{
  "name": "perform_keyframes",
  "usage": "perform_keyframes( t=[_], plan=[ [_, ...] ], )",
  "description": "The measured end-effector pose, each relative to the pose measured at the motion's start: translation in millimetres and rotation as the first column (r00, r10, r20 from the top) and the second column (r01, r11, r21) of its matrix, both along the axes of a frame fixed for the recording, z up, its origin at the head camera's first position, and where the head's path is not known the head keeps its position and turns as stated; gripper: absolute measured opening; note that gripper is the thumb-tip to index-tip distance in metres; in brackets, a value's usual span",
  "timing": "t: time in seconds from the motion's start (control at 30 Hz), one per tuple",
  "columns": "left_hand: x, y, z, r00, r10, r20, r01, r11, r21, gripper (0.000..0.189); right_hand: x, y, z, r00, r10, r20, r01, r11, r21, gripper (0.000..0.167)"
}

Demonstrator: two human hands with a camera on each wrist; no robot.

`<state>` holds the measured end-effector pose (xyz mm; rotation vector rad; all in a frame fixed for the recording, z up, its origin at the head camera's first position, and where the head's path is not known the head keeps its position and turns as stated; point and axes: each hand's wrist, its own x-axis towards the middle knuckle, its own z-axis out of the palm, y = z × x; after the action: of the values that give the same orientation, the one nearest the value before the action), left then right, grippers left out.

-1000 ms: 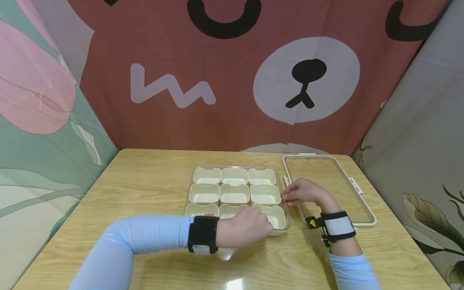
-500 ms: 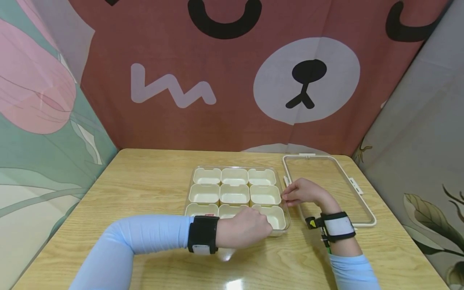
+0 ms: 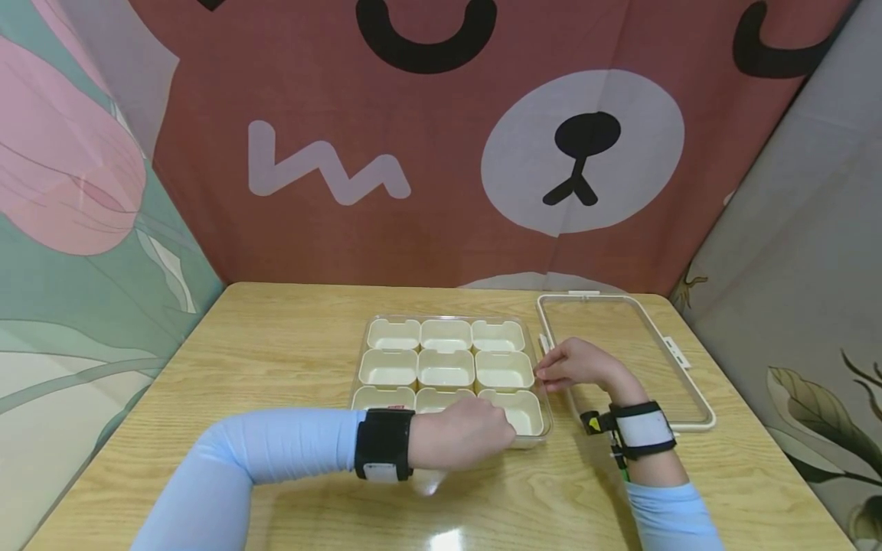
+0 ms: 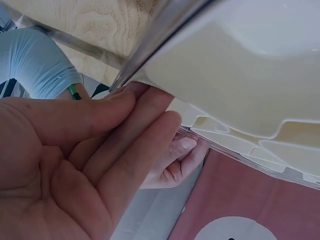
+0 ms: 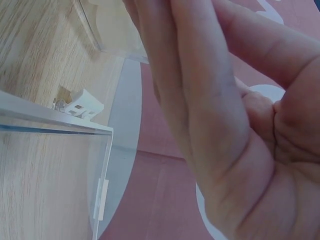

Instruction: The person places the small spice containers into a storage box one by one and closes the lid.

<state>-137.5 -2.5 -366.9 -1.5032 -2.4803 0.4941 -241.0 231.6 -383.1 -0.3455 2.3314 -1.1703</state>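
In the head view, a clear plastic box (image 3: 363, 348) stands mid-table with rows of cream inner bins (image 3: 446, 368) in it. My left hand (image 3: 462, 434) reaches across its front right corner. In the left wrist view the thumb and fingers (image 4: 135, 100) of that hand pinch the rim at the corner of a cream bin (image 4: 235, 70); the exact grip is partly hidden. My right hand (image 3: 579, 363) holds the box's right wall, thumb at the rim. Its fingers (image 5: 200, 85) point toward the box in the right wrist view, their tips out of frame.
A clear lid (image 3: 691, 390) with a white frame and side clips lies on the wooden table (image 3: 296, 337), right of the box, partly under the right forearm. A small red mark (image 3: 397, 407) shows in the front left bin. Printed cloths (image 3: 441, 245) hang around the table.
My left hand has shifted very slightly left. The right hand, the box and the lid stay where they were.
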Motion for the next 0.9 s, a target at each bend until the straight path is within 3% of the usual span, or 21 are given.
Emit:
perform_keyframes(
  t=[0.33,0.53,0.73,0.9],
  plan=[
    [-3.7,-8.4,9.3,0.993,-0.023,0.12,0.022,1.0,0.005,0.012,0.0,3.8,2.9,0.999,0.033,0.015,-0.032,0.999,-0.027,0.025],
    [-10.1,-11.2,11.8,0.982,-0.006,0.19,-0.004,0.999,0.051,0.016,-2.1,2.9,-0.9,1.0,-0.011,0.022,0.011,1.0,0.001,0.023],
    [-15.1,-13.9,14.3,0.986,0.06,0.153,-0.083,0.986,0.146,0.01,-1.6,2.5,0.4,1.0,-0.007,0.017,0.007,1.0,0.005,0.023],
    [-19.4,-20.3,17.7,0.989,0.071,0.127,-0.101,0.966,0.239,0.004,-1.4,4.3,2.2,1.0,-0.016,0.021,0.016,1.0,-0.006,0.024]
  ],
)
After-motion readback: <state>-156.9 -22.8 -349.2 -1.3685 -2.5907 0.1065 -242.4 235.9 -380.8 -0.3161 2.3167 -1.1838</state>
